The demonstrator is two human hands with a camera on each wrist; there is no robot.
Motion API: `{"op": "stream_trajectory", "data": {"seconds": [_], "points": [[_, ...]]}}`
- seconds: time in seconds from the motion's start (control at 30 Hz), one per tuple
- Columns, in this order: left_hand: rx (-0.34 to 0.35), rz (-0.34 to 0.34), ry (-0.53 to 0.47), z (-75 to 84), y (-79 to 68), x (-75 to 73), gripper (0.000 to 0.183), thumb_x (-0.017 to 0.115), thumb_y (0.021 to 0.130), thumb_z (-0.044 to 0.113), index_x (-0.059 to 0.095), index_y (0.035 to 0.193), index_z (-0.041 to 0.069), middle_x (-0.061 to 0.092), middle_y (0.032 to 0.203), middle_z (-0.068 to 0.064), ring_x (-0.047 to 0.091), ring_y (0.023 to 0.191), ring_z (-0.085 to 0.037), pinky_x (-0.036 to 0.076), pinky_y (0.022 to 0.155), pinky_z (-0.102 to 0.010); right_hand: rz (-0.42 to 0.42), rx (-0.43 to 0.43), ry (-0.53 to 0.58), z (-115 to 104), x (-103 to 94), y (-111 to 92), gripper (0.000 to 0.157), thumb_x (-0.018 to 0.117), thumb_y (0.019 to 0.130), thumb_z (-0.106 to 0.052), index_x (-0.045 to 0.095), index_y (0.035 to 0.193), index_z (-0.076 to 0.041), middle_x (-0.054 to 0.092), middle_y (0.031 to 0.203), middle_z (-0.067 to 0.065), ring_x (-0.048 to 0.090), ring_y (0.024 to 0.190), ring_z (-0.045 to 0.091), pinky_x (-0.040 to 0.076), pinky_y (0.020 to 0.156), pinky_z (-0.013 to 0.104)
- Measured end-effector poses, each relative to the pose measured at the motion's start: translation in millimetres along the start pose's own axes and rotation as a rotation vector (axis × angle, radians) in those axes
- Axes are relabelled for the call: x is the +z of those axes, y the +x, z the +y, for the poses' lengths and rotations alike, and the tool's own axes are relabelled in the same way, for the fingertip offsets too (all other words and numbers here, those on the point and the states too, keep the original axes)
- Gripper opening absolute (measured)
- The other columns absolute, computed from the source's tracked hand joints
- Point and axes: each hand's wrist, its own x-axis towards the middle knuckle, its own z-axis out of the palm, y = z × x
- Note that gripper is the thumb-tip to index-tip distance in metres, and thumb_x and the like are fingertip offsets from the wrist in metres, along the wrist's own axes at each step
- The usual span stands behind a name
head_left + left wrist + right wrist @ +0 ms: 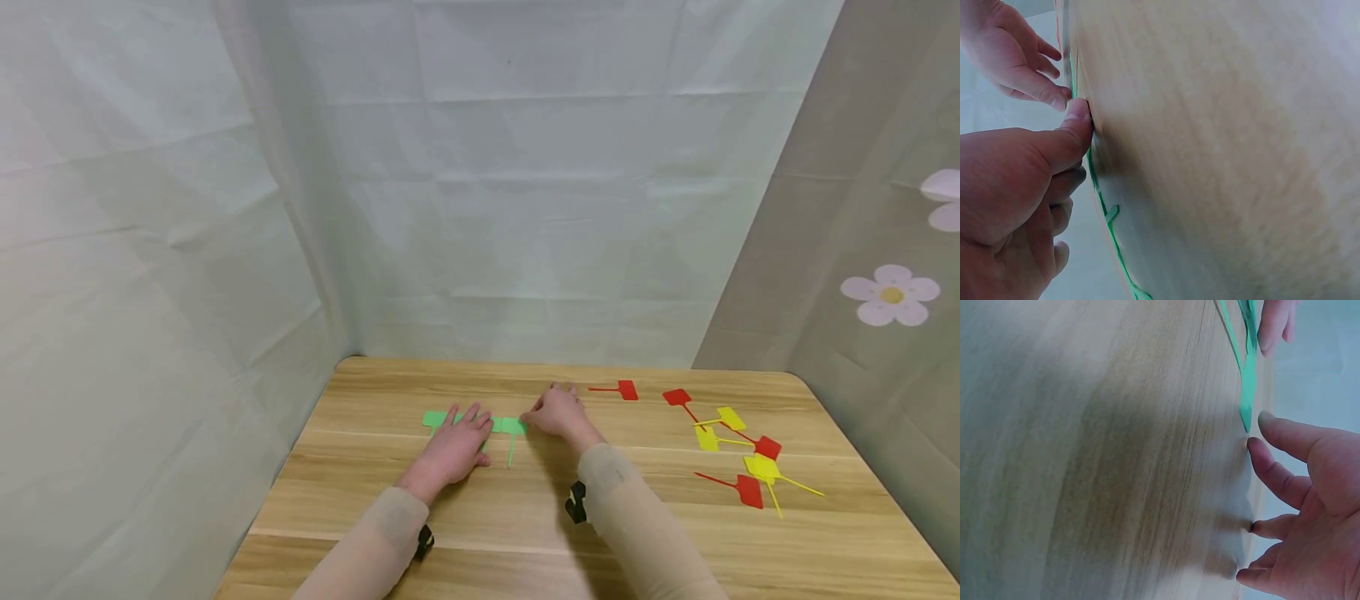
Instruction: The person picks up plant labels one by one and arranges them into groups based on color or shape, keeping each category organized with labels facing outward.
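Flat green tags with thin stems lie in a row on the wooden table, a left one (432, 419) and a right one (513, 427) showing most. My left hand (453, 448) rests over the middle of the row, fingers spread, covering part of it. At the row's right end is my right hand (562, 411), its thumb and index fingertips close to the right tag's edge. In the right wrist view, a small gap shows between those fingertips and the green tag (1247, 394); the other fingertips touch the table. The left wrist view shows the left thumb (1077, 119) beside the green edge.
To the right lie several red tags, one (627, 390) near the back edge and another (749, 492) nearer the front. Yellow tags (762, 467) overlap among them. Pale cloth (525, 208) hangs behind the wooden table (495, 517), with flowered cloth (891, 296) at the right.
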Motion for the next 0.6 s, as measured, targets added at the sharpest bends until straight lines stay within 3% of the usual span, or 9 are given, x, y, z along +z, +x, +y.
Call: {"op": "stream_trajectory", "data": {"seconds": [0.6], "points": [[-0.004, -0.014, -0.005, -2.3, -2.6, 0.3, 0.071, 0.073, 0.098, 0.045, 0.057, 0.155, 0.005, 0.050, 0.163, -0.008, 0.033, 0.158, -0.032, 0.022, 0.128, -0.061, 0.018, -0.014, 0.000, 4.8, 4.9, 4.6, 0.023, 0.088, 0.091, -0.028, 0.078, 0.074, -0.018, 0.033, 0.165, 0.036, 0.007, 0.153, 0.068, 0.026, 0.121, 0.075]]}}
